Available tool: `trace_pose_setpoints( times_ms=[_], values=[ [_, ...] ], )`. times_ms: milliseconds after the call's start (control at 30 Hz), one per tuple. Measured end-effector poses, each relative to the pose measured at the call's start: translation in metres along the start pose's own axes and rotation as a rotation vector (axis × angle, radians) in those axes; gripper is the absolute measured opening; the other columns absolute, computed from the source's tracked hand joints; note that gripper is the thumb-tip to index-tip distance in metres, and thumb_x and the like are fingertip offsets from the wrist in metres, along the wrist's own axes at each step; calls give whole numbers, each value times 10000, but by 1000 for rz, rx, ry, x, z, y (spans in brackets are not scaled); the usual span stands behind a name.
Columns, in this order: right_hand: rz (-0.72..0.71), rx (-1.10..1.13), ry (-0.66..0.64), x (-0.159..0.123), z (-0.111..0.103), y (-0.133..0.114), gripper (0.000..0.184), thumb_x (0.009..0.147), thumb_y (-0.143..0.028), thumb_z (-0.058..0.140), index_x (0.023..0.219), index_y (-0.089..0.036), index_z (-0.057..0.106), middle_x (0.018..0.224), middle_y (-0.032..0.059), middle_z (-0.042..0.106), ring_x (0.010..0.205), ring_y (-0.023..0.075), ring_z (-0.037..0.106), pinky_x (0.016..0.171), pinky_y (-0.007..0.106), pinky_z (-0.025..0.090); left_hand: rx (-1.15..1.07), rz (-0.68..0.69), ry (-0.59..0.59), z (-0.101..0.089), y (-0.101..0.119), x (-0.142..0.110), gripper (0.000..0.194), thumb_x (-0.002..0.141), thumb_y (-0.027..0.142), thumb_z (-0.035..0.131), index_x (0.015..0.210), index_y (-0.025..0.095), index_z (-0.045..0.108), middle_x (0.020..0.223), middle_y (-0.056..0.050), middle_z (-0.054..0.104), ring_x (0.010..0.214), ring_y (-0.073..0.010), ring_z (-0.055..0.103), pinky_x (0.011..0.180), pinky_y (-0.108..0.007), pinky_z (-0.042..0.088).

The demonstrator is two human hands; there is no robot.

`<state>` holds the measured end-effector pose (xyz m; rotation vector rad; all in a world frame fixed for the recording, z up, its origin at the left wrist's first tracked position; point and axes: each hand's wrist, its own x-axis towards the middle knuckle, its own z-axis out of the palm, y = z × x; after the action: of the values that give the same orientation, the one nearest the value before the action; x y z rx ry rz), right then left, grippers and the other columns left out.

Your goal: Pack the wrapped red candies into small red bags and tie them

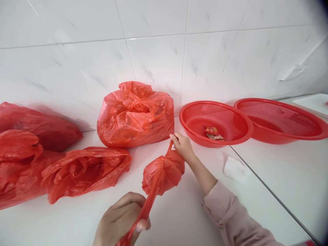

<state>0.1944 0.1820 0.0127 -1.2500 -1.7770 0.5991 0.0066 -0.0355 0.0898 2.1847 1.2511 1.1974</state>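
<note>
A small red plastic bag (164, 174), bunched around something I cannot make out, sits between my hands over the white counter. My left hand (123, 217) is closed on one long twisted end of the bag, which stretches toward me. Pinched in the fingers of my right hand (181, 145) is the other end, pulled away toward the wall. Both ends look taut and meet at a gathered spot on top of the bag. Just behind stands a large, full red plastic bag (135, 119) with a crumpled top.
Another red bag (87, 171) lies at left, beside more red bags (20, 164). On the right stand a red plastic basket (189, 126) holding small packets (214, 133) and a second red basket (269, 135). A crumpled white tissue (234, 168) lies near a counter seam. Behind is a tiled wall (159, 54).
</note>
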Motion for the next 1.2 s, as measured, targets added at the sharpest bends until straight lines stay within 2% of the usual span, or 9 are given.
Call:
trace_pose_setpoints(
  times_ms=[200, 367, 600, 667, 767, 900, 1000, 1067, 1200],
  values=[
    [22, -60, -94, -6, 21, 21, 304, 958, -375, 396, 697, -220, 381, 578, -32, 449, 546, 135, 418, 584, 249, 288, -59, -23, -58, 12, -11, -5, 332, 1000, 302, 415, 702, 209, 526, 596, -2, 549, 718, -158, 566, 597, -226, 461],
    [93, -70, -181, -4, 23, 28, 289, 955, -344, 418, 696, -217, 407, 597, -22, 523, 590, 140, 492, 599, 242, 302, -152, -185, 12, 20, -27, -8, 368, 988, 318, 435, 648, 209, 524, 610, -12, 533, 707, -169, 530, 600, -252, 421],
    [19, 81, -265, -11, -23, -30, 356, 976, -479, 407, 740, -213, 412, 681, -31, 590, 619, 116, 522, 609, 235, 357, -586, -377, 381, 30, -67, 42, 416, 940, 518, 472, 758, 201, 669, 989, -72, 614, 954, -210, 581, 868, -332, 467],
    [-70, 198, -300, -17, -38, -53, 330, 971, -489, 431, 787, -214, 430, 706, -42, 572, 613, 103, 501, 598, 229, 360, -730, -437, 320, 38, -71, 61, 376, 945, 522, 463, 967, 220, 685, 956, -54, 636, 792, -164, 591, 811, -327, 488],
    [-135, 321, -342, -24, -50, -75, 300, 958, -456, 490, 794, -205, 471, 712, -43, 558, 614, 92, 488, 596, 222, 378, -663, -512, 71, 49, -69, 78, 367, 878, 453, 620, 1166, 226, 631, 791, 2, 620, 591, -113, 493, 649, -268, 465],
    [-150, 342, -258, -25, -45, -80, 260, 920, -423, 574, 794, -197, 553, 817, -13, 595, 761, 110, 554, 719, 235, 435, -621, -527, -272, 61, -62, 80, 272, 791, 383, 734, 938, 159, 688, 706, 2, 613, 624, -135, 526, 595, -251, 435],
    [-179, 355, -312, -25, -35, -77, 186, 931, -403, 565, 957, -227, 622, 1007, 11, 632, 929, 132, 585, 854, 269, 438, -653, -550, -209, 65, -61, 78, 321, 857, 453, 639, 777, 143, 665, 701, -23, 643, 630, -148, 557, 601, -267, 450],
    [-125, 326, -412, -27, -30, -74, 303, 965, -436, 493, 1209, -272, 566, 1081, 32, 638, 965, 153, 600, 880, 309, 442, -650, -550, -139, 64, -64, 78, 350, 863, 471, 623, 725, 151, 647, 672, -16, 636, 610, -145, 553, 601, -270, 451],
    [9, 221, -455, -29, -25, -71, 471, 994, -524, 347, 1363, -244, 430, 791, 16, 632, 772, 181, 618, 774, 342, 451, -648, -533, 8, 54, -73, 79, 407, 867, 449, 635, 575, 168, 592, 588, 14, 586, 595, -122, 541, 636, -251, 447]
  ],
)
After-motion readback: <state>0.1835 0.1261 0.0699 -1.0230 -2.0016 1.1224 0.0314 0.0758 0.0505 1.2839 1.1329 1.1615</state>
